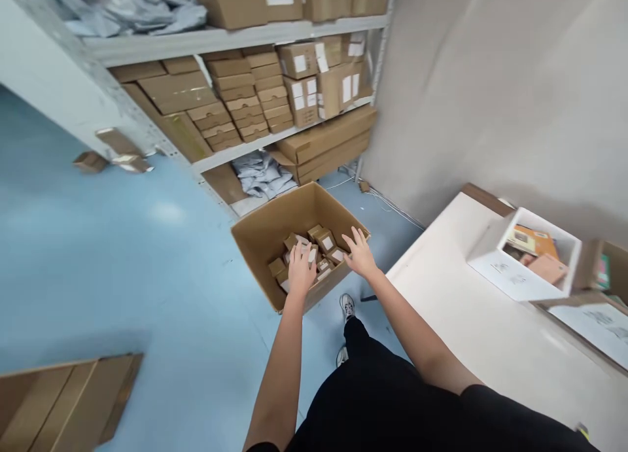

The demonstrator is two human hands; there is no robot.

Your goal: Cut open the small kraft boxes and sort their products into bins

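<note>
A large open cardboard box (255,239) stands on the blue floor, with several small brown labelled boxes (324,240) lying in its bottom. Both my arms reach down into it. My left hand (300,269) rests on the small boxes near the front wall, its fingers curled down onto them; whether it grips one I cannot make out. My right hand (360,252) hovers over the box's right corner with fingers spread, holding nothing.
A metal shelf rack (216,40) full of brown cartons and grey mailer bags stands behind the box. A white table (456,308) on the right carries a white open box (495,256) of items. Flattened cardboard (63,399) lies at the lower left.
</note>
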